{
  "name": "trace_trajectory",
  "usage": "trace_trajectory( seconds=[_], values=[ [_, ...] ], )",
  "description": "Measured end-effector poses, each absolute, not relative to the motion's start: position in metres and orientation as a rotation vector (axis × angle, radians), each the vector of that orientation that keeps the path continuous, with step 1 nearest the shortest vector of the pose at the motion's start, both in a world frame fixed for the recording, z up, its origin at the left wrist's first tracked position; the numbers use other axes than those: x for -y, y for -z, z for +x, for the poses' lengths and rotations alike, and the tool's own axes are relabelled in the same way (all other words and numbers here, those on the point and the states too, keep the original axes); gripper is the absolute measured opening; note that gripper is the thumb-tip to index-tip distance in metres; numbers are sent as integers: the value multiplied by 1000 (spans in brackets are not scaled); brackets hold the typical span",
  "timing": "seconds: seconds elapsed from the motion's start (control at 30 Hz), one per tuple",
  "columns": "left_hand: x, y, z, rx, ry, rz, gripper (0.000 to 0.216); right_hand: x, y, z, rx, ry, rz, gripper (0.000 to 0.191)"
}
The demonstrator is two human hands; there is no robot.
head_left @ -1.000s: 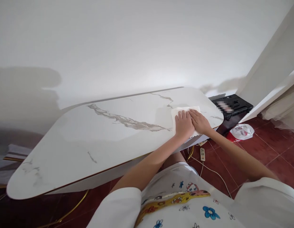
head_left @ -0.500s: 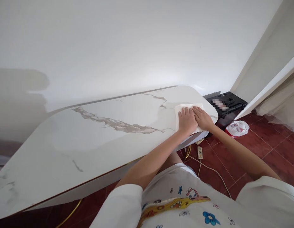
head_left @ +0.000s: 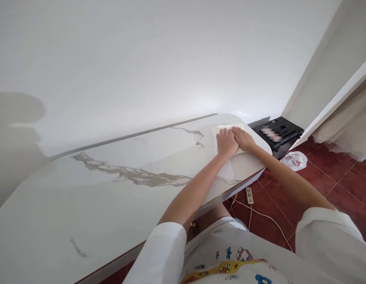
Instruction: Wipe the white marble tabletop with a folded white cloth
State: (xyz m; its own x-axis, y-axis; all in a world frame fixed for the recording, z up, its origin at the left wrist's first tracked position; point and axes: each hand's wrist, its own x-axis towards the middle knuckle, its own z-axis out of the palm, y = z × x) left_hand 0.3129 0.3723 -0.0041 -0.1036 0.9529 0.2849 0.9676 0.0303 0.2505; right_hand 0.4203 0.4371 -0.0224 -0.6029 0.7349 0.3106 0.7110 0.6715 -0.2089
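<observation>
Head view, single frame. Both hands lie flat, palms down, on a white cloth (head_left: pixel 227 132) spread on the table (head_left: pixel 112 197), near its far right corner. Left hand (head_left: pixel 226 142): fingers extended and close together, pressing the cloth; nothing gripped. Right hand (head_left: pixel 243 139): likewise open and flat on the cloth, fingers pointing toward the far left, its inner edge touching the left hand. The two hands sit side by side and cover most of the near half of the cloth; the far edge and far left corner of the cloth show beyond the fingertips.

Cloth: thin, pale, roughly square, lying flat against the tabletop, close to the rounded far right corner and just short of the far edge.

Table: white marble-look top with grey veins, the heaviest vein running across the middle toward the left edge; rounded corners; far edge against a white wall (head_left: pixel 141 59).

Floor: dark red tiles (head_left: pixel 333 177) to the right of the table. On it, below the near right edge of the table, a power strip (head_left: pixel 249 195) with a white cord (head_left: pixel 267 217) running toward the person. A black case (head_left: pixel 277 132) sits just past the far right corner of the table, and beside it on the tiles lies a white plastic bag (head_left: pixel 294 160). Both forearms are bare; white sleeves (head_left: pixel 324 232) end above the elbows.
</observation>
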Motion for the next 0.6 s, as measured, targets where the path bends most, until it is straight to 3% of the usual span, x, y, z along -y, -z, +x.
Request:
trace_trajectory(
  seconds=[0.6],
  values=[
    [-446, 5, 254, 2317, 636, -1936, 46, -517, 16, 354, 2508, -278, -1107, 50]
  ],
)
